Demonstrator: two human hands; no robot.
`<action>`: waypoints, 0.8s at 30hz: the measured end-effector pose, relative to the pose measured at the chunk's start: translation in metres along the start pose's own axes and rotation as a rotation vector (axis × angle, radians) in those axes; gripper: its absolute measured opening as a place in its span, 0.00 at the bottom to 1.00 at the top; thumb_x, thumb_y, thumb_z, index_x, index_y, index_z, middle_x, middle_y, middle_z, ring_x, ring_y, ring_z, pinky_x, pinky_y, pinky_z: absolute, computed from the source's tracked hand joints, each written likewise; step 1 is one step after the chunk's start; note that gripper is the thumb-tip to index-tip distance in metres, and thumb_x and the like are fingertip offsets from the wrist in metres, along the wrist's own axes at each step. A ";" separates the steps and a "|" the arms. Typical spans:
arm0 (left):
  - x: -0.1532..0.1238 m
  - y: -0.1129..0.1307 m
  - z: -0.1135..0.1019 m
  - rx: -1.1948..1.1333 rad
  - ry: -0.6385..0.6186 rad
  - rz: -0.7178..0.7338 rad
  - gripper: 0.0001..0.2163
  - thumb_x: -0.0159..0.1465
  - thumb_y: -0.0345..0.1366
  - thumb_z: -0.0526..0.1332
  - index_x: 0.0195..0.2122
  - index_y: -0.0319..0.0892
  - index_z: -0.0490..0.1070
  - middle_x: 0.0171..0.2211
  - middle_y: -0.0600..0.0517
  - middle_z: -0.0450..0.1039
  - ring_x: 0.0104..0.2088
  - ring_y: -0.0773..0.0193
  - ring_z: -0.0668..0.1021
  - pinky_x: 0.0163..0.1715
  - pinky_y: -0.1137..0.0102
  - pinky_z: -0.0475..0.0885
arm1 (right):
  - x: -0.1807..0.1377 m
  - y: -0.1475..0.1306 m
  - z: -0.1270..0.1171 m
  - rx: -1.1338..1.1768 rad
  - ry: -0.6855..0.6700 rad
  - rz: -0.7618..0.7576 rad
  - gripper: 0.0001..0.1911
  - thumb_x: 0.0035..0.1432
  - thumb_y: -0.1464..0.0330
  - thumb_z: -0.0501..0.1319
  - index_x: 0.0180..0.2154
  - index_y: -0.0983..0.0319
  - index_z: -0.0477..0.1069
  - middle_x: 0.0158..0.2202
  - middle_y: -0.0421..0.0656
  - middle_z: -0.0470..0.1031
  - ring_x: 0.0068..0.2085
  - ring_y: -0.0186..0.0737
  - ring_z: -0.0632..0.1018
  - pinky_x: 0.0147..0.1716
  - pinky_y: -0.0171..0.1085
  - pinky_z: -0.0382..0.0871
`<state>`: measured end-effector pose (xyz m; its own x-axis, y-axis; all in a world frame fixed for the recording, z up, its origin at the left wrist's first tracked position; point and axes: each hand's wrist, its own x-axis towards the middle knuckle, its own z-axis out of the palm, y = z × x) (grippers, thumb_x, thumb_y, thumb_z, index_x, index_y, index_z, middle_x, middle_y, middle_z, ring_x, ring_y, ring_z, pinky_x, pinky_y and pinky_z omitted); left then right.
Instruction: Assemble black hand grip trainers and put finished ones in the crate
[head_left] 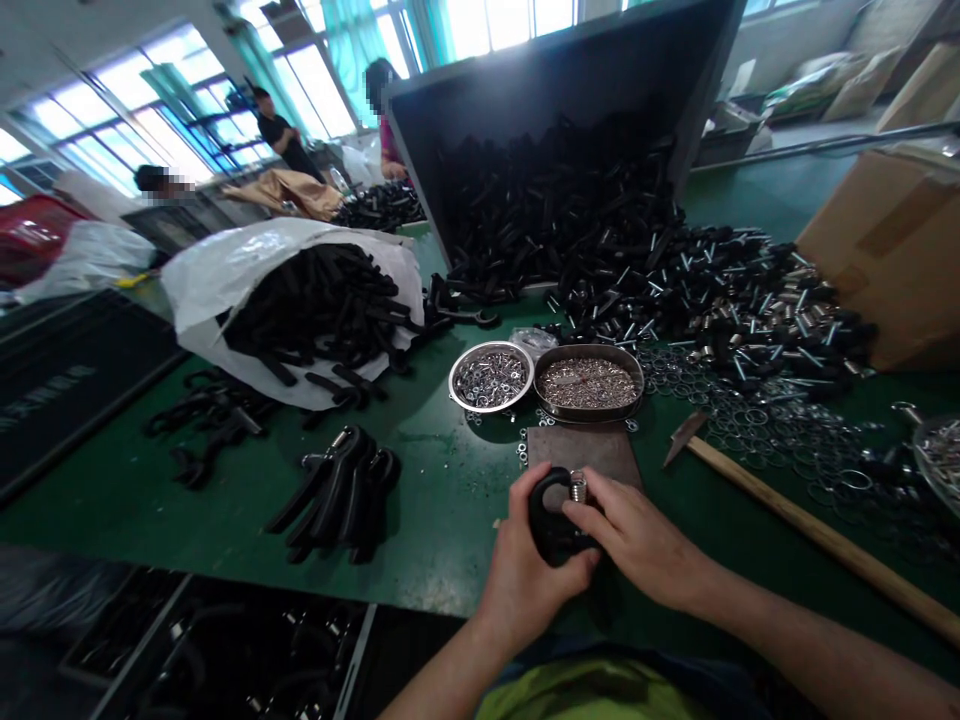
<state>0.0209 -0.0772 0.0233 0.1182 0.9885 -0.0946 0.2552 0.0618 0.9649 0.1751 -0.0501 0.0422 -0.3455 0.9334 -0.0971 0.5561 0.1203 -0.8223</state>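
In front of my body, over a flat metal plate point(592, 450), my left hand point(529, 570) wraps round a black hand grip strengthener point(541, 515) with a curved handle. My right hand point(637, 540) pinches the bright metal coil spring point(577, 487) at its upper end between thumb and fingers. The lower part of the grip is dark and partly hidden by my fingers. Beyond the plate stand a round steel bowl point(457, 388) of washers and small metal parts, and an oval tin point(592, 412) of tiny metal pieces. Several assembled grip strengtheners point(349, 490) lie in a cluster to the left.
A hammer point(795, 510) lies at right beside scattered metal rings point(757, 415). Black parts with screws point(720, 290) spill from a tipped dark bin point(540, 90) near a cardboard box point(892, 240). A white sack point(217, 260) holds black handles. Other people work in the background.
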 end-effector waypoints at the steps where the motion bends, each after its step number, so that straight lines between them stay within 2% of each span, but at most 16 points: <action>1: -0.001 -0.002 0.001 0.015 -0.016 0.024 0.37 0.47 0.34 0.69 0.57 0.49 0.54 0.50 0.47 0.67 0.48 0.53 0.73 0.48 0.61 0.68 | -0.001 -0.001 -0.001 -0.095 -0.031 -0.036 0.10 0.63 0.64 0.51 0.30 0.61 0.63 0.30 0.43 0.72 0.33 0.38 0.73 0.32 0.36 0.63; 3: -0.001 -0.005 0.001 0.037 -0.059 0.066 0.35 0.48 0.34 0.68 0.56 0.49 0.54 0.48 0.48 0.69 0.47 0.54 0.74 0.46 0.63 0.69 | -0.003 -0.002 -0.002 -0.241 -0.108 -0.101 0.10 0.63 0.65 0.49 0.33 0.62 0.64 0.31 0.44 0.73 0.33 0.39 0.74 0.31 0.36 0.62; 6: 0.004 -0.008 0.001 0.039 -0.121 0.084 0.34 0.49 0.33 0.67 0.56 0.48 0.53 0.45 0.50 0.70 0.42 0.57 0.76 0.40 0.66 0.70 | -0.001 0.002 -0.002 -0.354 -0.126 -0.117 0.12 0.64 0.65 0.47 0.36 0.63 0.66 0.31 0.45 0.73 0.32 0.40 0.75 0.29 0.36 0.61; 10: 0.019 -0.009 0.006 0.074 -0.185 -0.016 0.36 0.49 0.34 0.68 0.57 0.49 0.51 0.41 0.52 0.72 0.36 0.59 0.76 0.34 0.68 0.70 | 0.013 0.013 -0.011 -0.398 -0.150 -0.093 0.16 0.65 0.64 0.46 0.36 0.64 0.68 0.32 0.48 0.76 0.33 0.43 0.77 0.30 0.37 0.62; 13: 0.037 -0.012 0.004 0.178 -0.180 0.033 0.35 0.47 0.36 0.70 0.55 0.48 0.57 0.44 0.49 0.70 0.42 0.55 0.74 0.41 0.64 0.69 | 0.033 0.019 -0.027 -0.554 -0.250 -0.083 0.17 0.63 0.60 0.49 0.33 0.63 0.71 0.32 0.48 0.77 0.33 0.46 0.78 0.29 0.38 0.62; 16: 0.065 -0.013 -0.012 0.336 -0.077 0.216 0.28 0.48 0.40 0.70 0.50 0.46 0.66 0.48 0.47 0.68 0.50 0.52 0.69 0.48 0.61 0.64 | 0.063 0.015 -0.044 -0.735 -0.309 -0.117 0.15 0.60 0.60 0.54 0.30 0.61 0.74 0.30 0.47 0.78 0.32 0.47 0.78 0.27 0.37 0.62; 18: 0.091 -0.012 -0.031 0.439 0.040 0.291 0.17 0.55 0.40 0.65 0.45 0.45 0.70 0.44 0.47 0.69 0.48 0.54 0.69 0.47 0.62 0.64 | 0.091 0.005 -0.050 -0.783 -0.238 -0.184 0.12 0.59 0.63 0.56 0.32 0.60 0.75 0.31 0.46 0.78 0.34 0.45 0.78 0.29 0.36 0.62; 20: 0.122 -0.010 -0.054 0.601 0.173 0.295 0.08 0.61 0.37 0.60 0.40 0.44 0.73 0.40 0.47 0.70 0.44 0.57 0.71 0.46 0.64 0.65 | 0.126 -0.006 -0.047 -0.790 -0.124 -0.235 0.11 0.59 0.65 0.55 0.35 0.58 0.76 0.34 0.44 0.79 0.37 0.43 0.77 0.31 0.35 0.63; 21: 0.137 -0.008 -0.065 0.719 0.217 0.267 0.07 0.62 0.36 0.58 0.38 0.43 0.74 0.38 0.47 0.71 0.43 0.57 0.71 0.45 0.65 0.66 | 0.144 -0.010 -0.043 -0.793 -0.077 -0.245 0.11 0.59 0.66 0.55 0.35 0.58 0.76 0.36 0.45 0.78 0.39 0.43 0.77 0.33 0.35 0.64; 24: 0.177 -0.002 -0.089 1.013 0.245 0.162 0.09 0.62 0.33 0.56 0.38 0.43 0.76 0.40 0.46 0.71 0.44 0.57 0.71 0.45 0.66 0.66 | 0.195 -0.019 -0.026 -0.825 0.003 -0.224 0.12 0.59 0.69 0.55 0.36 0.62 0.77 0.40 0.50 0.77 0.45 0.46 0.74 0.38 0.37 0.65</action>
<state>-0.0437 0.1103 0.0262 0.0540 0.9825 0.1782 0.9496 -0.1057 0.2951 0.1164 0.1385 0.0537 -0.5115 0.8590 0.0209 0.8478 0.5085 -0.1504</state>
